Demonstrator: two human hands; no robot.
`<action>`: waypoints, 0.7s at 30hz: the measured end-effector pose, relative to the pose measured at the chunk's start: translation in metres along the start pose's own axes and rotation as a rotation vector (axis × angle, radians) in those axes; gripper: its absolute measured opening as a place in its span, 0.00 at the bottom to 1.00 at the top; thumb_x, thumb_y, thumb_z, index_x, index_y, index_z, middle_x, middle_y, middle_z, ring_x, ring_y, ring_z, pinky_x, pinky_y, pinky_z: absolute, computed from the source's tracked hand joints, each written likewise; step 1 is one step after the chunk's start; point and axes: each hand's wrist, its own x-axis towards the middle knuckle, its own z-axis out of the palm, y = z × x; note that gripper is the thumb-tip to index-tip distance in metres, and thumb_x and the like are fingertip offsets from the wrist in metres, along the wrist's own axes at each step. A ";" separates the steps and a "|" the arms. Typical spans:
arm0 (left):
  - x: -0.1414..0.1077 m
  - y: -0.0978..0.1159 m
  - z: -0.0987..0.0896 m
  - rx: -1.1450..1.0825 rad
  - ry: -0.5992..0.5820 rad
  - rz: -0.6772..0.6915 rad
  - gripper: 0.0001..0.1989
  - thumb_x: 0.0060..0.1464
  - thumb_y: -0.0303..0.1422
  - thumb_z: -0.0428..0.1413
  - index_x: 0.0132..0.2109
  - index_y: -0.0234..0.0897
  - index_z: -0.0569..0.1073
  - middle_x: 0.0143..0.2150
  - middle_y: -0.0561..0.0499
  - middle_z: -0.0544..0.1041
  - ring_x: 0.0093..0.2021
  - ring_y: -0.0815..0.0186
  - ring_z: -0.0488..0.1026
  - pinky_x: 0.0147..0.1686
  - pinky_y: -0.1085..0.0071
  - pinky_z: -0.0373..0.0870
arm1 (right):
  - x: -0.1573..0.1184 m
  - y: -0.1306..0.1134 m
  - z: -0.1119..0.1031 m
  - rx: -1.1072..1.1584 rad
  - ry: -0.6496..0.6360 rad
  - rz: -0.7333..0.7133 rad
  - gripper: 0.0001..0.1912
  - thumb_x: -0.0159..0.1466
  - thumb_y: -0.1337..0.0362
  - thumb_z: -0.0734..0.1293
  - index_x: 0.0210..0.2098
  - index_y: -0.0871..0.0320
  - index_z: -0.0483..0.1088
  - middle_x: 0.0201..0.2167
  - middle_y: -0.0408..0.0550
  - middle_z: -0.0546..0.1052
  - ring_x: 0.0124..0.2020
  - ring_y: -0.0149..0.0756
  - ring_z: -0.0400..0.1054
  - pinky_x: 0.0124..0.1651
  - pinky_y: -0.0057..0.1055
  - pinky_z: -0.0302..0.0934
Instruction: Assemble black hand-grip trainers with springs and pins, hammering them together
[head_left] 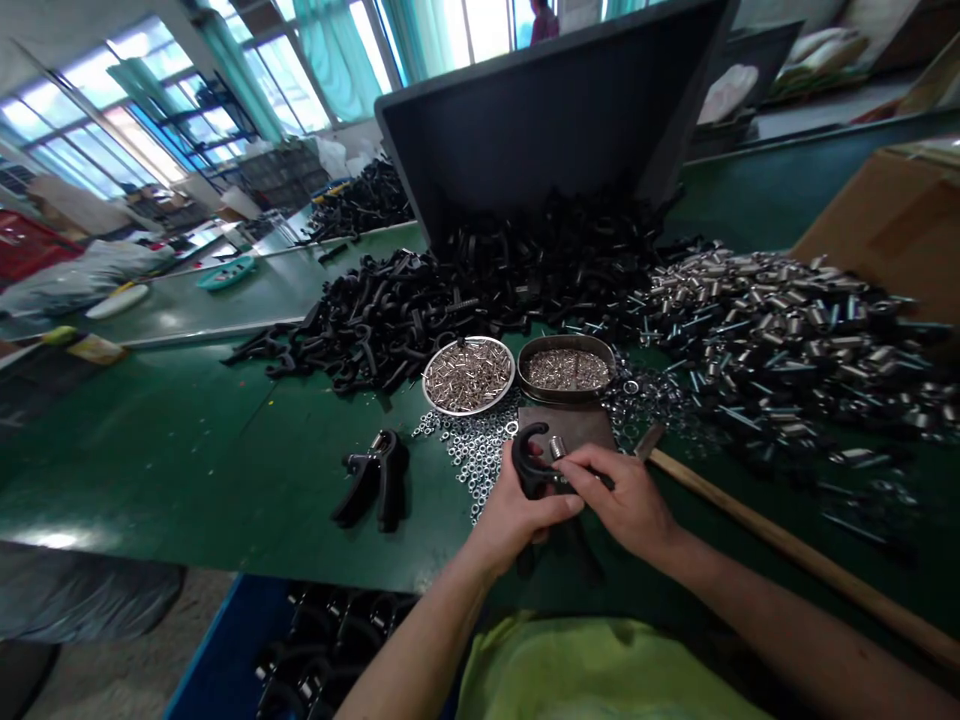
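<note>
Left fingers [556, 508] grip black clamp [529, 470], likely steadying it | right fingers [590, 482] pinch coil spring [556, 447] | pins [469, 376] 11 o'clock, probably for reach

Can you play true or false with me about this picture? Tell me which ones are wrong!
1. The left hand holds a black clamp. True.
2. The right hand grips a wooden handle. False: the right hand is at a metal spring.
3. Small metal rings lie near the round dish. True.
4. The big bin is yellow. False: the big bin is dark grey.
5. The tabletop is green. True.
</note>
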 end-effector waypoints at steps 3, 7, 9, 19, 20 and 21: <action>0.005 -0.006 -0.003 -0.056 -0.030 0.013 0.30 0.40 0.36 0.64 0.48 0.42 0.58 0.25 0.61 0.64 0.16 0.77 0.58 0.12 0.82 0.53 | 0.001 0.003 -0.009 -0.013 -0.100 -0.064 0.12 0.65 0.58 0.59 0.38 0.56 0.71 0.34 0.46 0.78 0.37 0.35 0.72 0.39 0.29 0.63; 0.010 -0.009 -0.007 -0.093 0.000 0.024 0.30 0.44 0.37 0.62 0.53 0.43 0.59 0.26 0.60 0.64 0.17 0.77 0.58 0.13 0.82 0.51 | -0.003 0.010 -0.017 -0.076 -0.029 -0.052 0.12 0.62 0.59 0.62 0.43 0.56 0.68 0.36 0.48 0.77 0.36 0.36 0.71 0.39 0.31 0.63; 0.010 -0.006 -0.010 0.050 0.081 0.141 0.34 0.42 0.35 0.63 0.56 0.44 0.58 0.32 0.56 0.69 0.23 0.75 0.65 0.19 0.79 0.62 | -0.005 0.015 -0.017 -0.029 -0.075 0.106 0.13 0.64 0.55 0.59 0.40 0.56 0.68 0.26 0.44 0.75 0.27 0.33 0.70 0.30 0.28 0.62; 0.005 -0.012 -0.010 0.438 0.111 0.407 0.40 0.42 0.30 0.63 0.61 0.45 0.55 0.55 0.48 0.68 0.53 0.58 0.68 0.53 0.62 0.65 | 0.014 0.022 0.010 0.361 -0.347 0.338 0.18 0.62 0.51 0.61 0.37 0.61 0.70 0.31 0.47 0.76 0.29 0.33 0.68 0.27 0.27 0.62; 0.005 -0.017 -0.009 0.415 0.154 0.417 0.40 0.43 0.30 0.63 0.61 0.44 0.55 0.57 0.47 0.66 0.55 0.58 0.67 0.55 0.62 0.63 | 0.014 0.018 0.011 0.288 -0.284 0.300 0.16 0.63 0.54 0.60 0.36 0.60 0.69 0.31 0.47 0.76 0.31 0.34 0.68 0.30 0.28 0.62; 0.004 -0.022 -0.009 0.401 0.184 0.423 0.39 0.43 0.31 0.63 0.61 0.44 0.55 0.58 0.47 0.65 0.56 0.59 0.65 0.56 0.62 0.62 | 0.013 0.014 0.011 0.199 -0.243 0.260 0.14 0.64 0.56 0.60 0.34 0.60 0.69 0.31 0.47 0.75 0.32 0.35 0.68 0.33 0.29 0.61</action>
